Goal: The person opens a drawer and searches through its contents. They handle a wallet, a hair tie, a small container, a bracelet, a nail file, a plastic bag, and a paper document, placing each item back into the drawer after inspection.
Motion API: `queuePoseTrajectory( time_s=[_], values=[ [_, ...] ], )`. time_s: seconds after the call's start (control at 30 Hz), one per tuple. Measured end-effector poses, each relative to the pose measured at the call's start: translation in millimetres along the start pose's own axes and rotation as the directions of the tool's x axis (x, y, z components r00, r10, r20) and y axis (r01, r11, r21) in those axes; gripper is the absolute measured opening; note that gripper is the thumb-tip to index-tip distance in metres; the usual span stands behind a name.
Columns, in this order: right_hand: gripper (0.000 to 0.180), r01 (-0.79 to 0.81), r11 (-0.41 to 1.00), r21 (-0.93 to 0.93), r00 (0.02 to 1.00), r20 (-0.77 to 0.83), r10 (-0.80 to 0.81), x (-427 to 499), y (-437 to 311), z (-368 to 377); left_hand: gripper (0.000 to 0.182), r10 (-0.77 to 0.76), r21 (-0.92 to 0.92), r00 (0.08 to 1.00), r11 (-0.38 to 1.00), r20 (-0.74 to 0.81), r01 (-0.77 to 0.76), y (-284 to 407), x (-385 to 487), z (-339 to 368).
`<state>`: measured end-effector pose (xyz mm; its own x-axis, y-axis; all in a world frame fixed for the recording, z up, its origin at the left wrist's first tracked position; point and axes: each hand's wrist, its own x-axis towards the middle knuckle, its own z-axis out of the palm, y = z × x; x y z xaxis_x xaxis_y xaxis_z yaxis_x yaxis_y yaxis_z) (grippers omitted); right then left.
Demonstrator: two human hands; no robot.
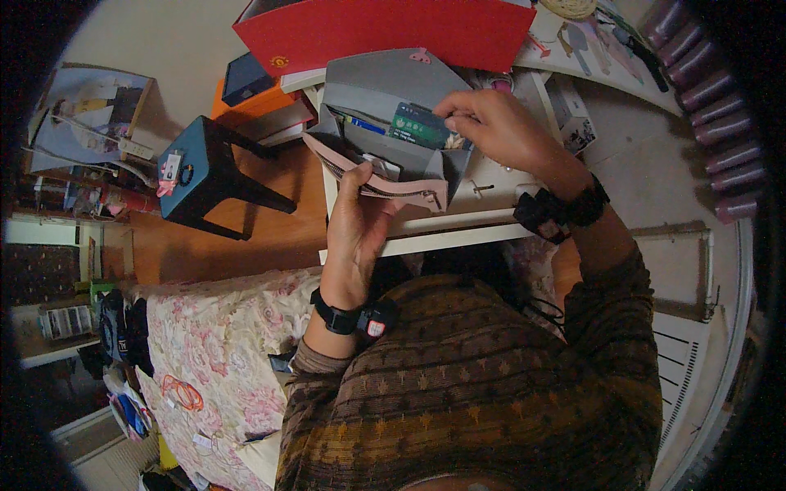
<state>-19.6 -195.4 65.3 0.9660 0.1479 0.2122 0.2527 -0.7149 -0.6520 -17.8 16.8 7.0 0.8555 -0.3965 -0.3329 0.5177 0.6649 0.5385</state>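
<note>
My left hand [359, 218] holds up a wallet [393, 77] with a grey lining and a pink zipped outer edge, its thumb over the zip. The wallet's flap is folded back and its compartments face me. Between the fingertips of my right hand [491, 126] is the upper right corner of a green card [417, 127], which bears writing. The card overlaps the wallet's inside; whether its lower edge sits in a slot I cannot tell. Several other cards [365, 124] show their edges in a slot on the left. A whitish card or paper [384, 164] sits in the front pocket.
Under the wallet is an open white drawer [424, 242] with a small metal piece [482, 188] inside. A large red box [387, 34] stands behind. To the left are a dark stool [202, 159] and an orange box [249, 104]. A floral-covered bed [227, 344] lies beside me.
</note>
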Motion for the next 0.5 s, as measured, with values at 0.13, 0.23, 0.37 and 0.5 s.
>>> queuePoseTrajectory(
  time_s=[0.13, 0.23, 0.37, 0.5],
  values=[
    [0.02, 0.016, 0.999, -0.052, 1.0, 0.009, -0.016, 1.7, 1.5, 0.3, 0.032, 0.0, -0.002, 1.0, 1.0, 0.008, 0.0, -0.4, -1.6, 0.4],
    [0.02, 0.058, 0.993, -0.098, 0.998, -0.017, -0.06, 4.4, 2.7, -0.4, 0.033, -0.006, 0.061, 1.0, 0.998, -0.009, 0.007, 0.7, 0.9, -1.8],
    [0.018, 0.085, 0.98, -0.178, 0.996, -0.019, -0.09, 7.9, 4.5, -4.1, 0.032, -0.106, 0.063, 0.994, 0.993, 0.03, 0.104, 1.0, 4.1, -5.6],
    [0.017, 0.044, 0.987, -0.157, 0.999, 0.0, -0.044, 9.9, 5.5, -8.9, 0.031, -0.124, 0.071, 0.988, 0.991, 0.092, 0.117, -1.1, 6.3, -5.5]
  ],
)
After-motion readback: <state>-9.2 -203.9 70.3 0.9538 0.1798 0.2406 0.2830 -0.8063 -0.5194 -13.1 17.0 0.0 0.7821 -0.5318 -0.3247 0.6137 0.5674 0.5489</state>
